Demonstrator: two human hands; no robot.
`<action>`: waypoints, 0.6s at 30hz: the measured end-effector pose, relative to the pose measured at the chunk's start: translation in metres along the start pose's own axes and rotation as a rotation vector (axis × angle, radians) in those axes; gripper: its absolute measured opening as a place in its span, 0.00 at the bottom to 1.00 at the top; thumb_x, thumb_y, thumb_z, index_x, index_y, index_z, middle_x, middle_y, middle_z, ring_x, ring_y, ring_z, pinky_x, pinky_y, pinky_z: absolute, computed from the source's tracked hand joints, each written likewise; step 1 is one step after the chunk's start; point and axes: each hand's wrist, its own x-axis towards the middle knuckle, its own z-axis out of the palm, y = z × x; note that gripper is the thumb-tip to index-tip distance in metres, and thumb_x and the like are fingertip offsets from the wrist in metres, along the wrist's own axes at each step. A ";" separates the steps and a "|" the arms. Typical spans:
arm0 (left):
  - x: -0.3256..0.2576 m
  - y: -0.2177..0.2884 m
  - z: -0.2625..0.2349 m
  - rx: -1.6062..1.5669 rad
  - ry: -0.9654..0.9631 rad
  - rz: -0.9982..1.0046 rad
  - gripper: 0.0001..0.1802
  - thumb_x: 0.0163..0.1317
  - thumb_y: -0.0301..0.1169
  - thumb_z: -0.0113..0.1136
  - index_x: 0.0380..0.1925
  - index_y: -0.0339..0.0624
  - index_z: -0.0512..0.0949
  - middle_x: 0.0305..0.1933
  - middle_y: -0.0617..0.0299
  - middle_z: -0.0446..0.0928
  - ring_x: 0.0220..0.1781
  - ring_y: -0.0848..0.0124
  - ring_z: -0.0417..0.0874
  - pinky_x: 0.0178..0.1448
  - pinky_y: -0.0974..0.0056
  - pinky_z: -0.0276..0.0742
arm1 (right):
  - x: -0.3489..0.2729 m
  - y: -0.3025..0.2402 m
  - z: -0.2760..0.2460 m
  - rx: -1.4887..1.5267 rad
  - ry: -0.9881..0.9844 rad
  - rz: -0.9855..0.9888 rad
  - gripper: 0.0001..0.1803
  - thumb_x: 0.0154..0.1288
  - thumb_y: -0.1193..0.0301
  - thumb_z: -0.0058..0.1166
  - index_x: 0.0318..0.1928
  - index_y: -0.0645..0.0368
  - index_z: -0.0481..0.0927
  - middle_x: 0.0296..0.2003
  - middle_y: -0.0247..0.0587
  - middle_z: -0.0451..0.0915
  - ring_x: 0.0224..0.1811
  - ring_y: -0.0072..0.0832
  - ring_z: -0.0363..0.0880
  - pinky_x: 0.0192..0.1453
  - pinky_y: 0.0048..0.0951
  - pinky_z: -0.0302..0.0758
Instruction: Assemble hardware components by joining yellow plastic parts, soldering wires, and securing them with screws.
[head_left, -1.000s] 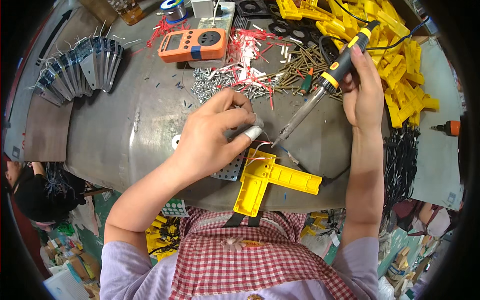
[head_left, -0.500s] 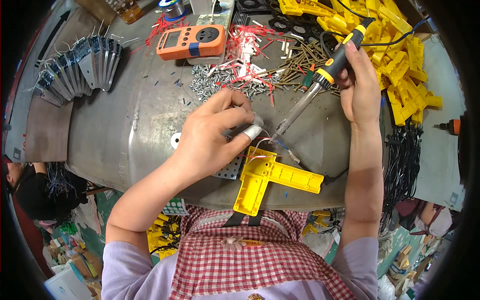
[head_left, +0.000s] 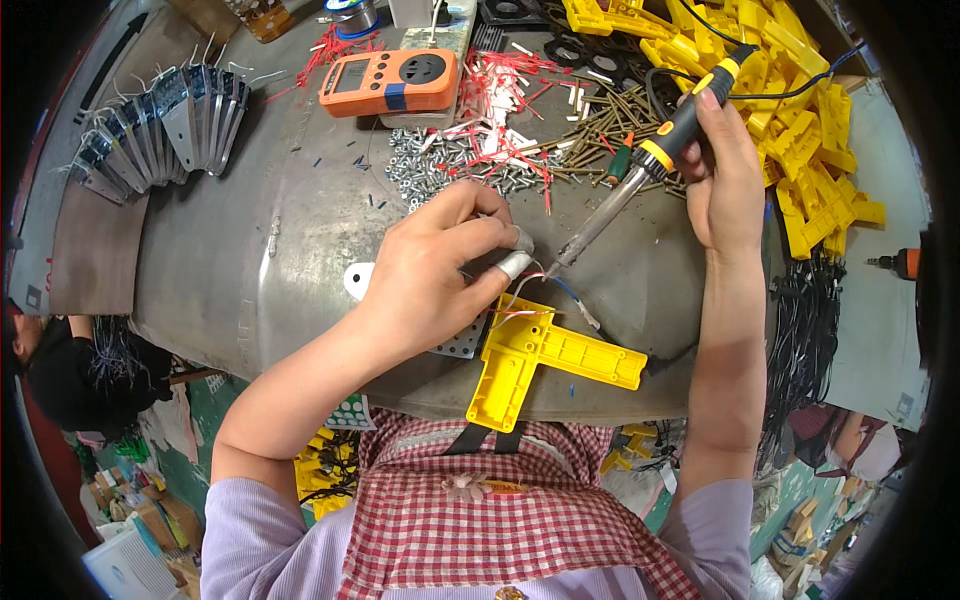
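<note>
In my closed right hand (head_left: 728,185) is a soldering iron (head_left: 672,140) with a black and yellow handle, its metal shaft slanting down to the left. The iron's tip meets or nearly meets thin wires (head_left: 540,275) in front of my left hand (head_left: 435,260). White covers wrap the left thumb and a fingertip, pinched together at those wires; the exact hold is partly hidden. Just below lies an open yellow plastic housing half (head_left: 530,345), T-shaped, with red, white and blue wires over its upper end. A perforated metal plate (head_left: 460,343) with a white rounded end shows partly under my left hand.
An orange multimeter (head_left: 390,82) stands beyond my left hand, near piled screws (head_left: 430,165) and red-white tubing bits (head_left: 500,95). Yellow housings (head_left: 800,130) heap at right above bundled black cables (head_left: 800,340). Metal blades with wires (head_left: 165,130) line the left. Other people sit at both sides.
The view has shifted slightly. My left fingers and the iron's tip have moved only a little, staying by the wires; the yellow housing lies as before.
</note>
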 end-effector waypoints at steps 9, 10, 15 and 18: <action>-0.012 0.004 -0.010 -0.224 -0.085 -0.017 0.07 0.49 0.21 0.61 0.30 0.36 0.78 0.38 0.60 0.73 0.40 0.69 0.75 0.46 0.66 0.70 | -0.004 -0.009 0.011 0.055 0.044 0.101 0.09 0.68 0.63 0.50 0.35 0.55 0.73 0.24 0.24 0.67 0.23 0.09 0.60 0.24 0.12 0.54; -0.013 0.004 -0.010 -0.227 -0.086 -0.020 0.07 0.49 0.21 0.61 0.30 0.36 0.78 0.38 0.60 0.73 0.40 0.69 0.75 0.46 0.66 0.70 | -0.005 -0.009 0.015 0.051 0.008 0.120 0.10 0.68 0.63 0.50 0.35 0.55 0.73 0.24 0.24 0.67 0.22 0.09 0.60 0.24 0.12 0.54; -0.012 0.002 -0.004 -0.226 -0.084 -0.020 0.07 0.49 0.21 0.62 0.31 0.36 0.78 0.37 0.61 0.73 0.40 0.69 0.75 0.44 0.67 0.70 | -0.005 -0.006 0.018 0.010 -0.011 0.124 0.11 0.68 0.62 0.50 0.32 0.55 0.73 0.21 0.23 0.65 0.21 0.09 0.59 0.23 0.14 0.54; -0.013 0.003 -0.003 -0.242 -0.087 -0.023 0.07 0.49 0.20 0.63 0.31 0.36 0.78 0.37 0.61 0.73 0.40 0.70 0.75 0.43 0.67 0.70 | -0.004 -0.001 0.014 -0.015 -0.034 0.138 0.11 0.68 0.62 0.50 0.32 0.55 0.73 0.20 0.23 0.65 0.21 0.09 0.59 0.23 0.14 0.53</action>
